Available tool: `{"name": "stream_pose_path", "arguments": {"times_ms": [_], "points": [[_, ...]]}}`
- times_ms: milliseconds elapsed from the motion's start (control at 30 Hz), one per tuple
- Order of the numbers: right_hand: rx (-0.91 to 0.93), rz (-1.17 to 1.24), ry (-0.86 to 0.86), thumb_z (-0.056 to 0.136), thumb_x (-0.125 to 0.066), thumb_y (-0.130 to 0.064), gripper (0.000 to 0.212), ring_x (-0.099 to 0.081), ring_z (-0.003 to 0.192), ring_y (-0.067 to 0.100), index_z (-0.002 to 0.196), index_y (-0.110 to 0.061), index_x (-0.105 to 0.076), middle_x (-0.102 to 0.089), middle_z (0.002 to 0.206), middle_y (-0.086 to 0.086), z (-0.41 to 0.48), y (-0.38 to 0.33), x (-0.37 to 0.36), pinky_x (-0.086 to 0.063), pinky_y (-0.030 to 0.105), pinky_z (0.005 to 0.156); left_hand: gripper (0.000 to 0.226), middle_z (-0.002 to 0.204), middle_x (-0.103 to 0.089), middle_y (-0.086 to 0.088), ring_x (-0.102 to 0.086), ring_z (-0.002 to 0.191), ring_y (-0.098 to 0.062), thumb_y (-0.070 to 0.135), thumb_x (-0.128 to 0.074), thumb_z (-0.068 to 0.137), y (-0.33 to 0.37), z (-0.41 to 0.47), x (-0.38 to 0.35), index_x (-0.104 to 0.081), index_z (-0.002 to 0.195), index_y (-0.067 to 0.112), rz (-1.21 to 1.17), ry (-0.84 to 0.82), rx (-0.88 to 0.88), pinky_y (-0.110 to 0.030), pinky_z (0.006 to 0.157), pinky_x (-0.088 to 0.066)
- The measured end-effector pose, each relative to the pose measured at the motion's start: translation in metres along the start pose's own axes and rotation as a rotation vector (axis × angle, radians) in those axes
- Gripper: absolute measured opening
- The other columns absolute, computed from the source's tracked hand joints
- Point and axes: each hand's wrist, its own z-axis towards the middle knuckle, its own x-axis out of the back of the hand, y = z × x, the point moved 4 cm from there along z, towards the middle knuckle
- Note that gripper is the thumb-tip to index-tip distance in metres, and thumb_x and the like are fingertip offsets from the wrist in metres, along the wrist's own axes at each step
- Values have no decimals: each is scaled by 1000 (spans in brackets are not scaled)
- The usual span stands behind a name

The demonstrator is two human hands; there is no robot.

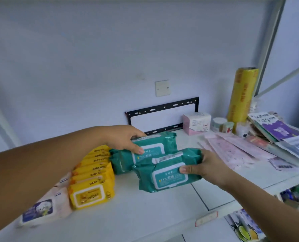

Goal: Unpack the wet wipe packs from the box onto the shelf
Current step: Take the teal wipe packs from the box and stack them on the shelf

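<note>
Two teal wet wipe packs are over the white shelf [145, 212]. My left hand [126, 138] grips the rear teal pack [166, 144], fingers over its top edge and thumb on its lid; another teal pack seems to lie under it. My right hand [204, 165] holds the front teal pack [162, 175] by its right end, thumb on the white lid. This pack tilts and overlaps the rear one. The box is out of view.
A row of yellow baby wipe packs [93, 180] stands left of the teal ones, with a pale pink pack [44, 208] beside it. Right of my hands lie pink sachets [232, 151], a pink box [196, 123], small jars [222, 124], a yellow film roll [242, 95] and booklets [277, 128].
</note>
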Motion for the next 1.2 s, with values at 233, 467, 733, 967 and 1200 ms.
{"name": "stream_pose_path", "arguments": {"times_ms": [233, 467, 733, 967, 1200], "points": [[-62, 43, 7, 79, -79, 6, 38, -76, 98, 31, 115, -3, -67, -78, 108, 12, 37, 41, -52, -63, 38, 81, 43, 119, -71, 18, -69, 101, -2, 49, -73, 87, -67, 12, -17, -64, 127, 37, 43, -38, 34, -35, 94, -57], [-119, 111, 1, 78, -79, 8, 40, -76, 98, 31, 116, -1, -67, -78, 108, 14, 64, 77, -72, -63, 32, 75, 47, 128, -68, 13, -64, 107, -10, 47, -71, 89, -103, 31, -37, -61, 133, 34, 86, -56, 67, -28, 88, -51], [-150, 132, -41, 76, -81, 7, 45, -75, 102, 33, 118, -2, -66, -77, 111, 15, 92, 102, -69, -61, 44, 90, 54, 134, -63, 7, -60, 115, -16, 52, -70, 89, -123, 52, -44, -60, 136, 29, 106, -24, 124, -34, 97, -49], [-143, 173, -108, 76, -81, 8, 46, -72, 107, 36, 119, 0, -66, -75, 116, 18, 98, 119, -69, -60, 45, 91, 62, 114, -50, 8, -54, 106, -16, 52, -74, 85, -126, 60, -59, -57, 142, 32, 123, 32, 162, -35, 94, -47], [-128, 146, -103, 77, -82, 5, 47, -73, 106, 30, 119, -4, -63, -76, 114, 13, 98, 123, -71, -61, 40, 88, 56, 117, -59, 9, -51, 106, -13, 52, -75, 83, -122, 58, -61, -61, 133, 32, 303, 94, 148, -32, 78, -44]]}}
